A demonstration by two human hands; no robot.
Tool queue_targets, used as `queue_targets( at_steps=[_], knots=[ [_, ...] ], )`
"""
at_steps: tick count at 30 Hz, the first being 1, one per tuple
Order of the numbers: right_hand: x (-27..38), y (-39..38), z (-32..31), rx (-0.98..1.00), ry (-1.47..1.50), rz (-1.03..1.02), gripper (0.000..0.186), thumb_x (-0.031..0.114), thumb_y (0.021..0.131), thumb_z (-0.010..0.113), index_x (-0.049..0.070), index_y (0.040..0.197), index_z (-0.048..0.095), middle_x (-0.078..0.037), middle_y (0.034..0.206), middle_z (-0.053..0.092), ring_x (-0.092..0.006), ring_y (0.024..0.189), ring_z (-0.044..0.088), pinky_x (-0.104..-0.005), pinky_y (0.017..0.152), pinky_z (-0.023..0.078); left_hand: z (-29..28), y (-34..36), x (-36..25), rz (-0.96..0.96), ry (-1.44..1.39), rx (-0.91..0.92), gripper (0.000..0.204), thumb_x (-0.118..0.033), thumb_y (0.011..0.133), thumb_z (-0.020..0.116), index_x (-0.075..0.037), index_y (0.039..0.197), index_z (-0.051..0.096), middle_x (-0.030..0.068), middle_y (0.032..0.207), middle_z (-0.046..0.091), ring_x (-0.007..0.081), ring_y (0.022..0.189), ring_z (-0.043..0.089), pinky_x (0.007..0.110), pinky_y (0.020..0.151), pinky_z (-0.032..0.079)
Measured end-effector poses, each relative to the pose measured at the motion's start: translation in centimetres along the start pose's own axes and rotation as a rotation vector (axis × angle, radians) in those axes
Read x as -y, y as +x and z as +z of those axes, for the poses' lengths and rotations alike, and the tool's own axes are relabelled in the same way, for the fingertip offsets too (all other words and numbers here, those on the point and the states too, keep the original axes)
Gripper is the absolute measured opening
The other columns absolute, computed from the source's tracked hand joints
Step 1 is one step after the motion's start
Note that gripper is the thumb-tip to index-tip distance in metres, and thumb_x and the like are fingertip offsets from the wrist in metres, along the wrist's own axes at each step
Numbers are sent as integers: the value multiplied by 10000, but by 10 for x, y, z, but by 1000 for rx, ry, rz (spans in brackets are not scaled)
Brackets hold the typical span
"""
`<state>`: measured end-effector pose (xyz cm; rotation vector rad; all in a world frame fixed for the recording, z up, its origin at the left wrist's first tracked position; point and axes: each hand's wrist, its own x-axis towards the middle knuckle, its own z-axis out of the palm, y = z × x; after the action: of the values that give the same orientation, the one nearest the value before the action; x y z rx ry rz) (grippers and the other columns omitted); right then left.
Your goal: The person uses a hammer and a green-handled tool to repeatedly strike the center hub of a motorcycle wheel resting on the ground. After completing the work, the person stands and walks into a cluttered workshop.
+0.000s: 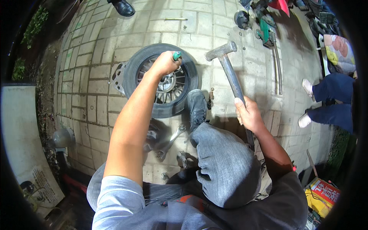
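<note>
Striking well here, it seemed, called for the green tool [176,56] steady and the hammer [232,78] landing square, clear of the left hand [166,63]. The wheel [167,86] lay flat on the paving [153,27]; above it, the left hand was wrapped round the green tool, arm outstretched. Right of the wheel, the right hand [250,114] gripped the hammer's handle, elbow bent.

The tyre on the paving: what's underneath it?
A perforated metal plate peeks out left of the tyre; the plate's remainder, and anything else beneath, is covered.
</note>
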<state>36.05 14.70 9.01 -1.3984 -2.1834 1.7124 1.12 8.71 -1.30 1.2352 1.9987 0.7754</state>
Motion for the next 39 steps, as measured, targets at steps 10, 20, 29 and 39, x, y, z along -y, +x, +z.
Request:
queue_targets(
  at_steps=[10, 20, 29, 39],
  knots=[
    [6, 32, 35, -100, 323, -292, 367, 360, 985, 528, 24, 838, 518, 20, 595, 487, -70, 516, 457, -251, 464, 382, 30, 10, 3, 29, 4, 48, 243, -99, 817, 562, 4, 1007, 674, 69, 676, 625, 152, 619, 584, 315, 610, 493],
    [26, 43, 5, -87, 321, -165, 439, 463, 982, 473, 78, 777, 523, -4, 583, 514, -107, 481, 502, -264, 420, 408, 33, 0, 4, 5, 78, -98, 234, -104, 819, 550, -28, 989, 692, 160, 814, 685, 225, 747, 653, 328, 747, 509],
    [-21, 59, 30, 125, -200, -165, 474, 449, 972, 495, 15, 793, 552, -88, 610, 559, -202, 554, 560, -374, 563, 462, 46, -6, 23, 36, 313, -72, 264, -116, 795, 574, -68, 1027, 690, 214, 910, 680, 363, 858, 662, 402, 811, 524],
    [-20, 35, 3, -36, 354, 119, 417, 439, 984, 494, 48, 842, 473, -3, 586, 462, -85, 431, 437, -255, 379, 383, -15, -75, -9, -123, -596, -427, 229, -104, 916, 599, 41, 1090, 631, 68, 885, 677, 96, 771, 590, 232, 735, 483]
  ],
)
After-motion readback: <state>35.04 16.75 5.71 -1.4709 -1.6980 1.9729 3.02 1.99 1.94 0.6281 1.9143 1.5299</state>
